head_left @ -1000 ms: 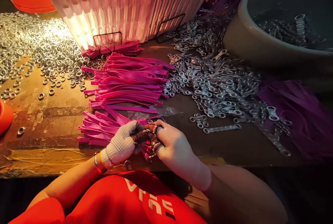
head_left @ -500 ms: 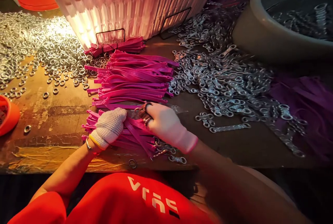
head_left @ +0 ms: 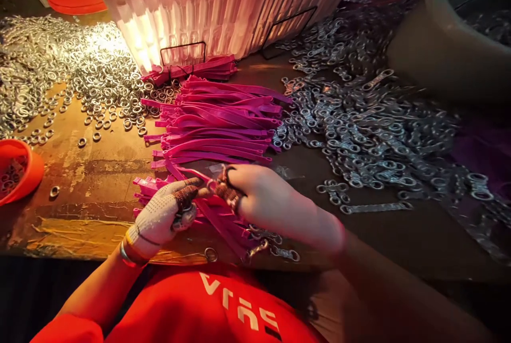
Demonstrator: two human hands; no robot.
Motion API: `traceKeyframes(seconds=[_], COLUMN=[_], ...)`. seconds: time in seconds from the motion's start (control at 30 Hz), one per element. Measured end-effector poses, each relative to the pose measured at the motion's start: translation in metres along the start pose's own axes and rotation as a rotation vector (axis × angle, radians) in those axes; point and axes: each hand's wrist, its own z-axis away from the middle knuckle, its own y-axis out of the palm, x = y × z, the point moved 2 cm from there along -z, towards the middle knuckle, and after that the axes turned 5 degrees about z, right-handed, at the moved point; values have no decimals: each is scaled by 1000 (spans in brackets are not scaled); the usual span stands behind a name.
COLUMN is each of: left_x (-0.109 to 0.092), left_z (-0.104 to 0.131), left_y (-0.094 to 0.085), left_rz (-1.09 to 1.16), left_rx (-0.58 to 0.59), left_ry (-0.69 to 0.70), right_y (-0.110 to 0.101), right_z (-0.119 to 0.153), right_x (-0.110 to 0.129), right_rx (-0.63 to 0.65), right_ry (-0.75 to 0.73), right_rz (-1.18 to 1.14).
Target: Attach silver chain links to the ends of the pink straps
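My left hand [head_left: 159, 218], in a dotted white glove with brown-wrapped fingertips, is closed, its index finger and thumb reaching to the end of a pink strap [head_left: 191, 172]. What its curled fingers hold is hidden. From the right, my right hand [head_left: 263, 199], also in a white glove, pinches that strap's looped end. The two sets of fingertips nearly meet. Under both hands lies a loose pile of pink straps [head_left: 217, 222] with metal pieces on some ends. Just beyond, a thick row of pink straps [head_left: 223, 114] lies side by side.
Loose metal rings [head_left: 104, 88] are heaped at the left, twisted metal links [head_left: 355, 130] at the right. An orange cup [head_left: 35, 173] stands at the left edge, a large grey basin [head_left: 415, 50] at the back right. A corrugated translucent panel [head_left: 223, 8] leans behind the straps.
My left hand has turned and shifted down and left, its index finger now stretched toward the right fingertips. A pink strap end has come up between the hands. The view has swung slightly left.
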Motion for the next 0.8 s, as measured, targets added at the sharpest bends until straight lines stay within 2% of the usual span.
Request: traceKeyframes(seconds=[0.1, 0.27, 0.37, 0.5, 0.57, 0.63, 0.8], left_x=[-1, -11, -17, -16, -10, -2, 8], left_z=[-9, -16, -12, -6, -5, -4, -1], left_y=[0, -5, -3, 11, 21, 32, 49], left_rz=[236, 416, 367, 226, 152, 76, -149], left_rx=[-4, 71, 101, 125, 153, 173, 184], left_ry=[-16, -33, -72, -26, -9, -11, 40], right_y=[-4, 33, 44, 30, 20, 15, 13], right_z=[32, 62, 68, 69, 67, 64, 61], right_x=[13, 19, 18, 13, 9, 9, 15], right_rx=[116, 124, 46, -180, -284, -329, -197], right_ry=[-32, 21, -8, -42, 13, 87, 244], right_rz=[-144, -167, -236, -322, -271, -124, 289])
